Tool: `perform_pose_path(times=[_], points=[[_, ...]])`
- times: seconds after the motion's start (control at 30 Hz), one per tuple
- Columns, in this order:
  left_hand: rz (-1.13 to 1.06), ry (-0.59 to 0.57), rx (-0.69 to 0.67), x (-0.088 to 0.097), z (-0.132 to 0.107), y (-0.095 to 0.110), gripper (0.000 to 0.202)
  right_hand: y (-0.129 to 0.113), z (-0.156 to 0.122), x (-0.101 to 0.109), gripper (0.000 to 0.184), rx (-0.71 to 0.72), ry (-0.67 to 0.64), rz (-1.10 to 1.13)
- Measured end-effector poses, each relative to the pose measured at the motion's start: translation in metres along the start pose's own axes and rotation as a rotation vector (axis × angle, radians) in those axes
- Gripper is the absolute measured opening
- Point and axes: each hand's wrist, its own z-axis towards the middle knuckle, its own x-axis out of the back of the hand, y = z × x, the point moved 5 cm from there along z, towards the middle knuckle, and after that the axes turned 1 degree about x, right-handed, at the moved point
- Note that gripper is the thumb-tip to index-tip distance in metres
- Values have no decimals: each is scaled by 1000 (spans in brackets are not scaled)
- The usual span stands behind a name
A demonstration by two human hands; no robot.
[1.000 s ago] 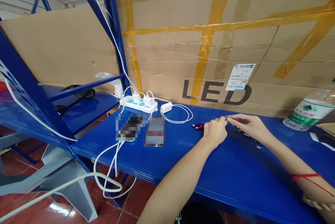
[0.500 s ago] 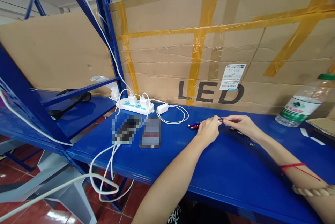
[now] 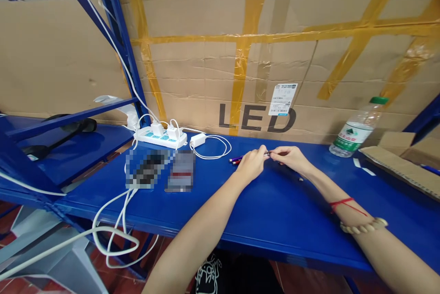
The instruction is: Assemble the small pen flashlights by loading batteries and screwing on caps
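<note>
My left hand (image 3: 252,164) is closed around a slim pen (image 3: 267,154), whose shiny end shows beyond the fingertips. At that end my right hand (image 3: 290,157) is closed in a pinch; the fingers hide most of what it grips. A purple pen (image 3: 235,158) and a red pen (image 3: 237,162) lie on the blue tabletop (image 3: 268,211), just left of my left hand and partly covered by it. Below my right wrist a small dark piece with a shiny tip (image 3: 301,179) rests on the table.
A white power strip (image 3: 160,137) with chargers and cables stands at the back left. In front lie two blurred phones, one a dark phone (image 3: 181,172). A water bottle (image 3: 357,131) and an open cardboard box (image 3: 395,166) are at right. A large carton (image 3: 206,69) walls the back.
The view has turned to the right, so everything sits further left and more of the cardboard box shows. My hands stay together at the pen, with little visible change in grip.
</note>
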Motion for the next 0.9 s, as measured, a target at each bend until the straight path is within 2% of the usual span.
perform_pose_path(times=[0.27,0.43,0.9], points=[[124,76,12,10,-1,6,13,-2,-1,-2,44,60,-58,2],[183,93,28,11,-3,10,14,-2,-1,-3,41,42,-78,21],[120,9,127,10,-5,11,16,1,-1,-6,41,5,-90,63]])
